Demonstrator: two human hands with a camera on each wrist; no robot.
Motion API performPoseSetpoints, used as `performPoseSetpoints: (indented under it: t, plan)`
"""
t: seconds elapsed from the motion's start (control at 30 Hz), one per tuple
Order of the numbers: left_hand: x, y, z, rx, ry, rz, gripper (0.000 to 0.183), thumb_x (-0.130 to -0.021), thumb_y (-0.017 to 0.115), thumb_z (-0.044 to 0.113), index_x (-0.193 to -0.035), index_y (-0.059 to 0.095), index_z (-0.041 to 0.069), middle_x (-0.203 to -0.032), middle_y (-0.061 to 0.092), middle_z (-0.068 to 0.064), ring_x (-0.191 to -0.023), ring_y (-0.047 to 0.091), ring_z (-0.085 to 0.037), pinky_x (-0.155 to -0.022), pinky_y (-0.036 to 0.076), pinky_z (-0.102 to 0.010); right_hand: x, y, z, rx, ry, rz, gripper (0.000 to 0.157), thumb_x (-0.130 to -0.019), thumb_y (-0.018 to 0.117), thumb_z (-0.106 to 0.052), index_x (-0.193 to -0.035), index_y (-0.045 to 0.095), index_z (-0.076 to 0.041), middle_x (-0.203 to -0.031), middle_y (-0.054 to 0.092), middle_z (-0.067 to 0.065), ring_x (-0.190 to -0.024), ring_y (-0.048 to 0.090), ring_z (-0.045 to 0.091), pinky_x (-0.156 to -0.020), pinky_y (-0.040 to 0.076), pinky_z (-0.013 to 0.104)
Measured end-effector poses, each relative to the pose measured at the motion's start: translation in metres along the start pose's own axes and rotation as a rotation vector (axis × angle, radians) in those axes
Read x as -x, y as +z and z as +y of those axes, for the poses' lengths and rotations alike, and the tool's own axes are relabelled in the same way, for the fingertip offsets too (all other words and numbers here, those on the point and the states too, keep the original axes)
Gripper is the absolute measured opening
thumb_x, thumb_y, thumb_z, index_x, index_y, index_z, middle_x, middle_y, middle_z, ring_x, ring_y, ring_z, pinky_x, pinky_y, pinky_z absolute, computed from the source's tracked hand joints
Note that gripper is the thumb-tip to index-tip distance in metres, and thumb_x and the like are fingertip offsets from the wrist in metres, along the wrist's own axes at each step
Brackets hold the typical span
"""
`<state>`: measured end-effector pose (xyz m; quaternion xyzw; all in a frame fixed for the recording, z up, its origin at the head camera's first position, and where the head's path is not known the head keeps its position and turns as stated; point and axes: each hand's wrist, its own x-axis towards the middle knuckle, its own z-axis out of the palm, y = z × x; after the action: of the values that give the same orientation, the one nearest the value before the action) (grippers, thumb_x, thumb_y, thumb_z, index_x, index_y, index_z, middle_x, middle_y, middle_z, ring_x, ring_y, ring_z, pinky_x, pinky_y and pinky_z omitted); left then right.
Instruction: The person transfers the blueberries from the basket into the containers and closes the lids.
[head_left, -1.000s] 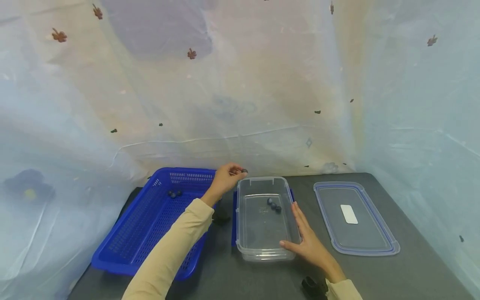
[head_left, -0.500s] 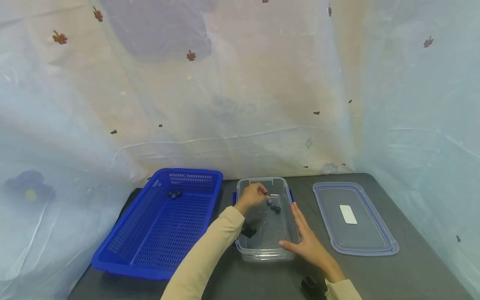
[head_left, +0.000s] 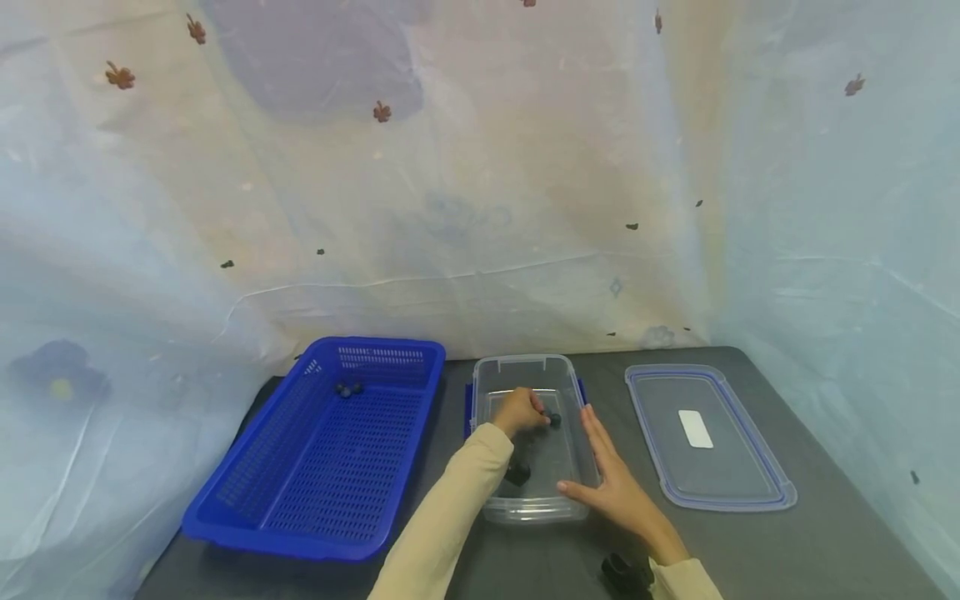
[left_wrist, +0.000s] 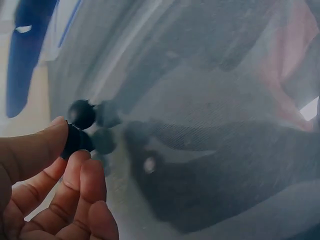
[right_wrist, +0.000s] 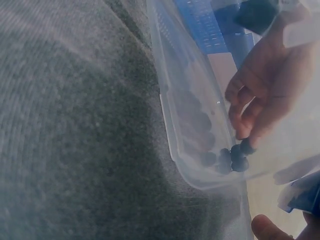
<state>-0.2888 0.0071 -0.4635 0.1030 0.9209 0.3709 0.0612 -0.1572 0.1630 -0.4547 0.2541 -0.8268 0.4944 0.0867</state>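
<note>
In the head view, my left hand point(head_left: 519, 411) is inside a clear plastic food container point(head_left: 540, 507), low over its floor. Thumb and fingertips pinch a blueberry point(left_wrist: 73, 140), seen close up in the left wrist view. Right beside it sits another blueberry point(left_wrist: 82, 114), with reflections on the clear plastic next to it. The right wrist view shows the blueberries point(right_wrist: 239, 162) clustered at the fingertips. My right hand point(head_left: 618, 492) rests against the container's right side, fingers straight along the wall and thumb at the near rim.
A blue perforated basket point(head_left: 197, 512) stands at the left with several blueberries point(head_left: 347, 390) near its far end. To the right lies the container's clear lid point(head_left: 731, 475) with a blue seal and white label. Blue side clips point(head_left: 468, 408) hang off the container. A patterned curtain point(head_left: 480, 167) hangs behind.
My left hand has moved right from beyond the container's far left corner, carrying a blueberry, and down into the container beside the berries there. The right hand has stayed at the wall.
</note>
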Motion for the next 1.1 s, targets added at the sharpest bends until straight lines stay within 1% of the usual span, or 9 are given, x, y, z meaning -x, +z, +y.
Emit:
performPoseSetpoints:
  t: [0.1, 0.3, 0.33, 0.43, 0.57, 0.67, 0.83, 0.97, 1.1]
  plan:
    - [-0.007, 0.011, -0.006, 0.004, -0.026, -0.011, 0.022, -0.062, 0.078, 0.004, -0.068, 0.058, 0.006, -0.063, 0.053, 0.0, -0.056, 0.049, -0.012, -0.052, 0.042, -0.025, 0.0, 0.0, 0.0, 0.002, 0.0, 0.003, 0.095, -0.073, 0.071, -0.013, -0.142, 0.006, -0.003, -0.145, 0.001, 0.02, -0.126, 0.007, 0.047, -0.089, 0.023, 0.062]
    - [-0.06, 0.062, -0.065, 0.001, 0.035, 0.012, 0.031, -0.05, 0.085, 0.012, -0.064, 0.057, 0.014, -0.062, 0.053, 0.002, -0.054, 0.051, -0.014, -0.048, 0.043, -0.027, 0.0, 0.001, 0.002, 0.004, 0.005, 0.009, 0.096, -0.073, 0.072, -0.014, -0.142, 0.006, -0.003, -0.145, 0.001, 0.019, -0.126, 0.007, 0.046, -0.09, 0.021, 0.062]
    - [-0.064, 0.067, -0.072, -0.004, 0.077, 0.031, 0.033, -0.049, 0.085, 0.014, -0.061, 0.055, 0.016, -0.059, 0.051, 0.004, -0.051, 0.048, -0.012, -0.045, 0.04, -0.026, 0.0, 0.001, 0.002, 0.004, 0.005, 0.009, 0.096, -0.073, 0.072, -0.014, -0.141, 0.006, -0.003, -0.145, 0.001, 0.019, -0.126, 0.007, 0.046, -0.09, 0.021, 0.062]
    - [-0.05, 0.054, -0.053, -0.03, 0.023, 0.006, 0.03, -0.051, 0.085, 0.012, -0.061, 0.056, 0.013, -0.058, 0.051, 0.002, -0.05, 0.05, -0.013, -0.046, 0.042, -0.026, 0.0, 0.001, 0.002, -0.004, 0.003, 0.008, 0.095, -0.073, 0.071, -0.013, -0.142, 0.006, -0.003, -0.145, 0.001, 0.019, -0.126, 0.007, 0.046, -0.089, 0.022, 0.062]
    - [-0.014, 0.021, -0.012, 0.025, -0.072, -0.029, 0.022, -0.06, 0.079, 0.003, -0.064, 0.057, 0.005, -0.056, 0.053, -0.003, -0.047, 0.053, -0.015, -0.045, 0.044, -0.026, 0.0, 0.0, 0.002, -0.016, 0.009, 0.008, 0.095, -0.074, 0.071, -0.014, -0.142, 0.006, -0.005, -0.145, 0.0, 0.018, -0.126, 0.008, 0.046, -0.087, 0.024, 0.062]
    - [0.0, 0.009, -0.001, 0.063, -0.052, -0.004, 0.018, -0.065, 0.076, 0.005, -0.065, 0.058, 0.004, -0.053, 0.053, -0.003, -0.045, 0.051, -0.013, -0.043, 0.042, -0.024, 0.0, 0.0, 0.002, -0.016, 0.012, 0.007, 0.094, -0.074, 0.071, -0.015, -0.142, 0.006, -0.005, -0.145, 0.0, 0.018, -0.126, 0.008, 0.046, -0.087, 0.025, 0.062]
    - [0.003, -0.005, 0.002, 0.173, -0.015, 0.011, 0.015, -0.071, 0.073, 0.009, -0.075, 0.06, 0.002, -0.061, 0.055, -0.002, -0.053, 0.055, -0.016, -0.047, 0.042, -0.023, 0.0, 0.001, 0.002, -0.016, 0.009, 0.009, 0.095, -0.074, 0.071, -0.015, -0.142, 0.006, -0.005, -0.145, 0.001, 0.017, -0.126, 0.008, 0.045, -0.088, 0.023, 0.062]
    - [-0.002, -0.016, 0.002, 0.277, -0.046, -0.037, 0.017, -0.076, 0.07, 0.015, -0.085, 0.061, 0.004, -0.072, 0.059, -0.002, -0.063, 0.06, -0.021, -0.052, 0.045, -0.028, 0.001, 0.001, 0.003, -0.017, 0.012, 0.015, 0.095, -0.073, 0.072, -0.015, -0.142, 0.007, -0.006, -0.145, 0.001, 0.016, -0.127, 0.007, 0.044, -0.089, 0.021, 0.062]
    - [-0.006, -0.03, 0.005, 0.393, -0.024, -0.102, 0.019, -0.081, 0.064, 0.024, -0.092, 0.061, 0.008, -0.087, 0.06, -0.007, -0.078, 0.061, -0.026, -0.068, 0.048, -0.041, 0.001, 0.002, 0.003, -0.018, 0.027, 0.022, 0.095, -0.073, 0.072, -0.016, -0.142, 0.008, -0.007, -0.145, 0.002, 0.015, -0.128, 0.007, 0.043, -0.089, 0.021, 0.063]
